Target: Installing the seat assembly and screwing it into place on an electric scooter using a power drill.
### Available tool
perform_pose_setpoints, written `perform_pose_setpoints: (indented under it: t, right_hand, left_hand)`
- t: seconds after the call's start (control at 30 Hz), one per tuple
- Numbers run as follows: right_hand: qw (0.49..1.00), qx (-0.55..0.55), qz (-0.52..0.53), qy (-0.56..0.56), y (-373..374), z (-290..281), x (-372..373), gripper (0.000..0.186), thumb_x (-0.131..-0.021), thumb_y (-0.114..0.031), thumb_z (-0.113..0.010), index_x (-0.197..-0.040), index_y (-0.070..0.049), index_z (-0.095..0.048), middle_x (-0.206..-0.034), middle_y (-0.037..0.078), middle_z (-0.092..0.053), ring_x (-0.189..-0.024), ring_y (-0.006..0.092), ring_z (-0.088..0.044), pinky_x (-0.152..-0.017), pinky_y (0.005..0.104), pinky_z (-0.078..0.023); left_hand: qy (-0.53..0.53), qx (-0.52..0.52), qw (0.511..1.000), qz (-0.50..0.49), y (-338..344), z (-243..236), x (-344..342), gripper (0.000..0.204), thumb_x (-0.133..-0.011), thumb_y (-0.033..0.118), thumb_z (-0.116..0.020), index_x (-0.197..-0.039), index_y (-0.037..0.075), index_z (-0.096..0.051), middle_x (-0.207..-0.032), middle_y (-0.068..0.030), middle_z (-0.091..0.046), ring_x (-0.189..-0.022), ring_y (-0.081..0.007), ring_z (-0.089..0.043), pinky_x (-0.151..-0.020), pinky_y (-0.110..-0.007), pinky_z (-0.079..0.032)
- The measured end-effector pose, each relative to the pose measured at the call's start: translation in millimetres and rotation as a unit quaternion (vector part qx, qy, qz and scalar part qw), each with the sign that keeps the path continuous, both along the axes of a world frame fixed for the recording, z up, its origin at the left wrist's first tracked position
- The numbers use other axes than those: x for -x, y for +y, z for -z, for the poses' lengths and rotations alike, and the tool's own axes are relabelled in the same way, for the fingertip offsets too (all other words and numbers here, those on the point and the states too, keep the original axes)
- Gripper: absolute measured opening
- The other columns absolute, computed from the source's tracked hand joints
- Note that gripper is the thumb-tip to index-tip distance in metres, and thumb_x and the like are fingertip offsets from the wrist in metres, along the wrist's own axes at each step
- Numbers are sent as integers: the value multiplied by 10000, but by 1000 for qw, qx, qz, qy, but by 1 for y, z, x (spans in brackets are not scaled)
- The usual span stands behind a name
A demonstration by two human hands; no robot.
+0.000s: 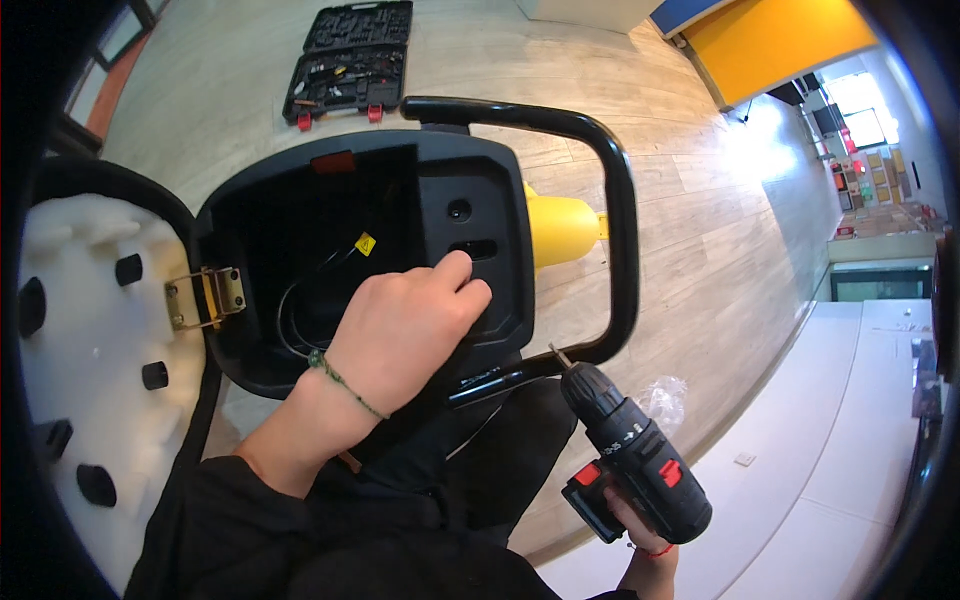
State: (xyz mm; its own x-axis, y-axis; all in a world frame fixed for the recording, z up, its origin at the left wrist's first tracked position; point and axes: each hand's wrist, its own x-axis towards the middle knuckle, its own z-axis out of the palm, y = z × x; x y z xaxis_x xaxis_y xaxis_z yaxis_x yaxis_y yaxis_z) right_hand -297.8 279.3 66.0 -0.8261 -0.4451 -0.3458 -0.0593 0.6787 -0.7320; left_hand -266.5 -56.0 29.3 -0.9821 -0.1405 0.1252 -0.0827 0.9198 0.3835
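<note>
My left hand [415, 315] reaches over a black plastic storage compartment [478, 165]. Its fingers are curled together at an oblong slot [480, 248] in the raised panel; whatever they hold, if anything, is hidden. Beside that slot is a round hole [459, 210]. In my right hand [635, 522], low on the right, is a black and red cordless drill [640, 455], its bit pointing up and left toward the black tubular rail [625, 220]. Inside the compartment, a thin cable carries a yellow tag [365, 244].
A raised lid [110, 300] with a white underside and black bumpers hangs left on a metal hinge [205, 298]. A yellow part [565, 230] sits behind the panel. An open black tool case [345, 80] lies on the wooden floor, and clear plastic film [665, 398] lies right.
</note>
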Motion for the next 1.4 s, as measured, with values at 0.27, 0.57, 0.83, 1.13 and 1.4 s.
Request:
perform_pose_setpoints:
  t: [0.27,0.57,0.83,1.13,1.4]
  right_hand:
    - [993,68,-54,80,54,41,-28,290,-660,-21,-746,-937,-51,-665,-836,76,-676,-766,230,-658,-714,308,-501]
    - [979,204,16,6,47,26,-28,343,-696,-14,-714,-1031,-31,-640,-883,105,-673,-755,183,-657,-689,297,-517]
    - [951,164,-196,176,-31,-41,28,353,-687,-119,-739,-1013,-59,-617,-865,91,-663,-762,239,-657,-675,308,-516]
    - [968,2,-251,-4,-165,-91,106,255,-713,-53,-675,-956,-22,-606,-822,90,-628,-729,187,-603,-701,300,-499]
    - [957,-69,-280,0,-192,-79,127,235,-700,-80,-672,-919,-32,-600,-727,54,-610,-660,149,-588,-631,288,-498]
  left_hand:
    - [-47,125,989,67,5,-20,21,37,-770,58,-567,-804,44,-572,-819,-87,-544,-667,-240,-627,-586,-320,-527]
    - [-50,147,985,71,14,-25,24,55,-775,70,-585,-798,21,-593,-813,-99,-578,-688,-238,-636,-604,-300,-529]
    - [31,-635,759,-137,-10,-4,-10,56,-850,-8,-521,-895,8,-551,-874,-80,-612,-736,-122,-629,-659,-227,-516]
    - [102,-846,458,-253,-39,39,-3,130,-905,147,-468,-867,44,-538,-775,-22,-505,-612,-80,-452,-485,-200,-348]
    - [59,-846,490,-204,-34,36,-2,131,-905,184,-502,-834,81,-540,-683,14,-491,-563,-65,-425,-468,-184,-309]
